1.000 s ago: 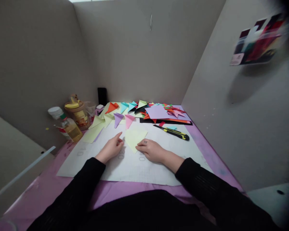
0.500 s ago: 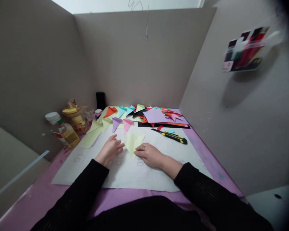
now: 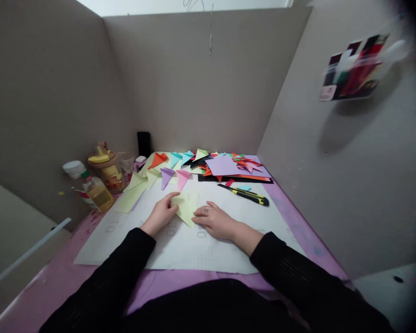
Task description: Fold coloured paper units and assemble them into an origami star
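Observation:
Between my hands lies a pale yellow-green sheet of folding paper [image 3: 187,209], its lower corner pointing toward me. My left hand [image 3: 161,213] grips the sheet's upper left edge between thumb and fingers. At its lower right edge, the bent fingers of my right hand [image 3: 215,222] pinch the paper; the fingertips are partly hidden. Just beyond lie a folded purple paper piece [image 3: 167,177] and a folded pink one [image 3: 183,178]. Under everything spreads a white sheet with printed numbers [image 3: 125,247].
A yellow and black utility knife [image 3: 246,194] lies right of my hands. Behind it are a lilac paper square [image 3: 223,165] and a heap of coloured folded pieces. At left stand an oil bottle [image 3: 100,194] and a tub [image 3: 109,173]. Grey partitions [image 3: 201,83] enclose the table.
My left hand has closed from spread fingers onto the yellow-green paper's left edge. The paper has shifted slightly left and its outline has changed. My right hand stays nearly in place.

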The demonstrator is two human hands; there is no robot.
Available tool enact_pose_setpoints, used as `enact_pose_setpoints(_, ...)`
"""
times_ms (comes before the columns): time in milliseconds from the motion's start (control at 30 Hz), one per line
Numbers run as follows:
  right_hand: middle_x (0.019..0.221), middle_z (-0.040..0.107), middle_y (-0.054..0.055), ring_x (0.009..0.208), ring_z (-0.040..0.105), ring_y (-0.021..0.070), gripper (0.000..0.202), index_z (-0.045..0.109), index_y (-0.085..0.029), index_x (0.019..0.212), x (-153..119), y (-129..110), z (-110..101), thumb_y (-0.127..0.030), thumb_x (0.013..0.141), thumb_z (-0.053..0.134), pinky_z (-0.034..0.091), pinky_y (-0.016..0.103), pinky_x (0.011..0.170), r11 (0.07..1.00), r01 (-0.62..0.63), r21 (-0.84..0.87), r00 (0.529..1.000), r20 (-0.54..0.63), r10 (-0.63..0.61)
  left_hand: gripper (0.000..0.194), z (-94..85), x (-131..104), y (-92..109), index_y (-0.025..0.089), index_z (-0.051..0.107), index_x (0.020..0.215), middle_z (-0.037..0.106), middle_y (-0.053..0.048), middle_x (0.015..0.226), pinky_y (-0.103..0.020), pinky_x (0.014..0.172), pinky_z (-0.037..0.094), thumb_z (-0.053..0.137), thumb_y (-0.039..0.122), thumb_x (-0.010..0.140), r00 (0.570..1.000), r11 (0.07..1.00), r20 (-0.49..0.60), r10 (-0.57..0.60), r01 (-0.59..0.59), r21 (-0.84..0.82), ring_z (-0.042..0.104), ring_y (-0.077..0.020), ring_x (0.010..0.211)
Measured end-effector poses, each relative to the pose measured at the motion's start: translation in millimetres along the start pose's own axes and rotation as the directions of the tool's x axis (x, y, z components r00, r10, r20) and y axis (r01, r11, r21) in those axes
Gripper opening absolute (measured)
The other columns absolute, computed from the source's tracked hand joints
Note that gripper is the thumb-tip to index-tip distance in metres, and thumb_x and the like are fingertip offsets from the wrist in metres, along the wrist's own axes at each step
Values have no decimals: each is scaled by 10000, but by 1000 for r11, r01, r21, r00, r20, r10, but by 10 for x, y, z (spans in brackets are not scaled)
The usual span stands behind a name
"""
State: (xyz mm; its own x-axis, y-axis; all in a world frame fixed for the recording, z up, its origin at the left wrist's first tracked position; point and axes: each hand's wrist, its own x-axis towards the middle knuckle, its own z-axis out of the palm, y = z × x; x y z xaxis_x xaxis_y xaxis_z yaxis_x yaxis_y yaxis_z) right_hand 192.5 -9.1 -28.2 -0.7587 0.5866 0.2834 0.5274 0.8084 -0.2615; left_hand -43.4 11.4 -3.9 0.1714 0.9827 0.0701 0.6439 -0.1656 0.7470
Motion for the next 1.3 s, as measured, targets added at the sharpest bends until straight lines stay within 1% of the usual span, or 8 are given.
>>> enact_pose_setpoints(67, 1191, 640, 94, 1141, 541, 208, 348, 618, -265, 1165, 7, 1, -7, -139, 871, 482, 229, 547, 1058, 1000, -4, 19, 1000, 31, 3, 327, -87, -69, -64, 169, 663, 1087, 609, -28, 776, -277, 677, 465, 529, 304, 822, 989, 991, 86, 123, -127, 43, 570, -156, 688)
enact_pose_setpoints(167, 1210, 631, 86, 1145, 545, 193, 343, 628, -270, 1150, 22, 22, 0, -131, 870, 488, 240, 531, 1060, 999, -17, 45, 999, 51, 15, 302, -200, -124, -158, 196, 695, 1060, 614, -54, 889, -278, 729, 464, 595, 329, 808, 932, 936, 225, 284, -321, 145, 577, -160, 749)
enact_pose_setpoints(300, 1222, 626, 85, 1162, 539, 193, 356, 621, -280, 1166, 21, 62, 10, -132, 868, 495, 256, 528, 1055, 999, -2, 49, 998, 57, -1, 173, -253, -26, -217, 241, 750, 893, 604, -93, 965, -368, 870, 421, 603, 299, 824, 890, 799, 228, 395, -456, 392, 551, -227, 937)
enact_pose_setpoints(400, 1268, 597, 93, 1201, 512, 198, 368, 593, -292, 1208, -2, 88, 4, -144, 895, 467, 235, 546, 1063, 999, 38, 36, 996, 77, -41, 136, -246, 122, -210, 268, 751, 850, 616, -89, 1129, -394, 963, 372, 634, 327, 811, 810, 773, 324, 488, -574, 271, 515, -246, 1090)
enact_pose_setpoints(500, 1312, 566, 86, 1252, 466, 211, 358, 584, -308, 1221, -28, 103, -6, -166, 919, 452, 219, 564, 1065, 997, 68, 35, 992, 108, -71, 198, -246, 258, -175, 236, 737, 899, 692, -83, 995, -329, 915, 411, 598, 363, 836, 725, 814, 479, 496, -580, 34, 596, -197, 963)
enact_pose_setpoints(667, 1237, 615, 77, 1177, 512, 206, 293, 633, -322, 1152, -48, 93, -11, -200, 917, 507, 291, 514, 1035, 991, 133, 17, 989, 56, -134, 299, -247, 411, -59, 175, 710, 875, 697, -61, 844, -247, 704, 431, 500, 387, 860, 772, 904, 559, 302, -417, 88, 596, -162, 738)
enact_pose_setpoints(867, 1166, 658, 73, 1185, 520, 202, 220, 674, -275, 1078, -44, 82, 5, -245, 921, 523, 355, 415, 991, 975, 215, 48, 977, -6, -215, 216, -150, 544, 41, 179, 690, 792, 682, -36, 755, -225, 620, 385, 555, 348, 791, 792, 874, 559, 247, -432, 225, 566, -155, 665)
enact_pose_setpoints(1300, 1131, 684, 58, 1128, 586, 167, 266, 675, -257, 1022, -28, 111, 35, -104, 852, 540, 329, 396, 1021, 976, 145, 160, 989, 15, -150, 228, 15, 617, -4, 209, 700, 787, 702, -22, 765, -240, 629, 368, 621, 417, 740, 877, 872, 453, 162, -342, 349, 597, -183, 716)
